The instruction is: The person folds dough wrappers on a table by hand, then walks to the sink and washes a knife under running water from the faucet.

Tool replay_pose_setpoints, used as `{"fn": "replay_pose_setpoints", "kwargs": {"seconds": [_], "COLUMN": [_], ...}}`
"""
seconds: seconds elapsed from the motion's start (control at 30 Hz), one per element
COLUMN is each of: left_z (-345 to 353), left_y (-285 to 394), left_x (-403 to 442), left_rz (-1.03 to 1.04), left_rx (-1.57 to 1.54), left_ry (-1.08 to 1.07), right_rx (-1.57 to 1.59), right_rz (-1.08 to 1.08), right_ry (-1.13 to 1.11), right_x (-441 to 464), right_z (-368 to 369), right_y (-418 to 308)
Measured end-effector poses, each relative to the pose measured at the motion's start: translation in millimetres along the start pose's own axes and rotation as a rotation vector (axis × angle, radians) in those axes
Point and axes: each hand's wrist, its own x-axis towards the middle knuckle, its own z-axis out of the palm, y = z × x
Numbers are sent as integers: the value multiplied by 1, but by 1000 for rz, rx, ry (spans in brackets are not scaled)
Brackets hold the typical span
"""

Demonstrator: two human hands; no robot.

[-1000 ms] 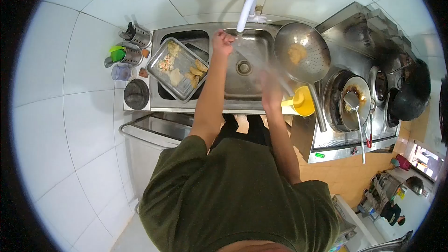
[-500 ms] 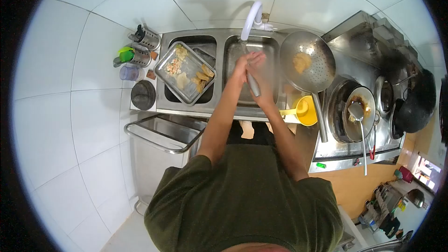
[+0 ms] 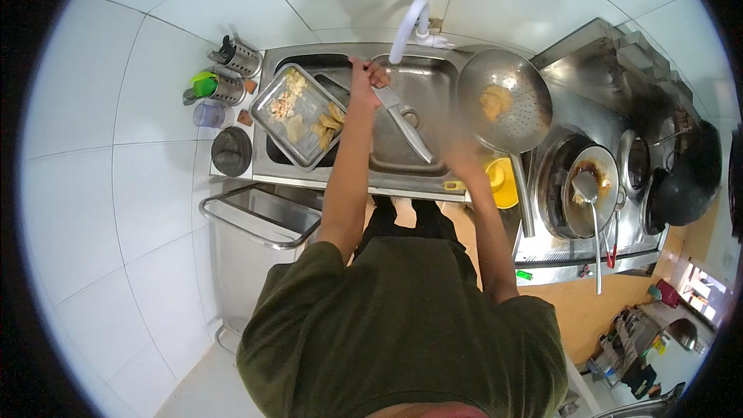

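Observation:
Over the sink's divider, my left hand [image 3: 367, 83] is closed around the blade end of a knife [image 3: 412, 135]. The knife's metal handle slants down to the right over the right basin [image 3: 441, 81]. Smeared by motion, my right hand [image 3: 463, 158] hovers over the front right of that basin, apart from the knife handle. Its fingers cannot be made out. The white faucet [image 3: 405, 27] arches over the basin's back edge.
Left, a metal tray [image 3: 308, 162] of chopped food rests across the left basin. Right are a perforated strainer [image 3: 530, 101] holding food, a yellow dipper [image 3: 505, 190], and a wok [image 3: 573, 213] with a spatula [image 3: 594, 213]. Utensil holders [image 3: 246, 60] stand far left.
My hands have moved apart. The left went up and left with the knife, whose handle now tilts more to the right. My right hand shifted right and toward my body.

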Motion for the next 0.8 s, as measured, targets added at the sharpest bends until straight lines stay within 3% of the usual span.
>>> {"fn": "replay_pose_setpoints", "kwargs": {"seconds": [0.1, 0.13, 0.2, 0.23, 0.3, 0.4, 0.5, 0.63, 0.8], "left_z": [5, 7, 15, 22, 37, 37, 34, 33, 17], "left_y": [30, 35, 41, 41, 37, 31, 27, 29, 34], "left_x": [-14, -20, -34, -41, -58, -70, -78, -90, -89], "left_rz": [196, 287, 464, 516, 632, 766, 870, 920, 918], "left_rx": [119, 156, 230, 229, 282, 372, 402, 401, 382], "left_ry": [-43, -30, -10, 56, 98, 124, 117, 147, 164], "right_rx": [94, 430, 1016, 1247, 1596, 1504, 248, 664, 1023], "right_rz": [-79, -73, 263, 599, 672, 655, 194, 271, 475], "right_ry": [92, 106, -43, -212, -253, -191, 70, -307, -516], "right_x": [39, 59, 95, 112, 145, 179, 226, 207, 190], "right_z": [20, 54, 71, 58, 91, 124, 214, 122, 72], "right_y": [49, 67, 43, 9, 7, -5, 40, -14, 0]}}
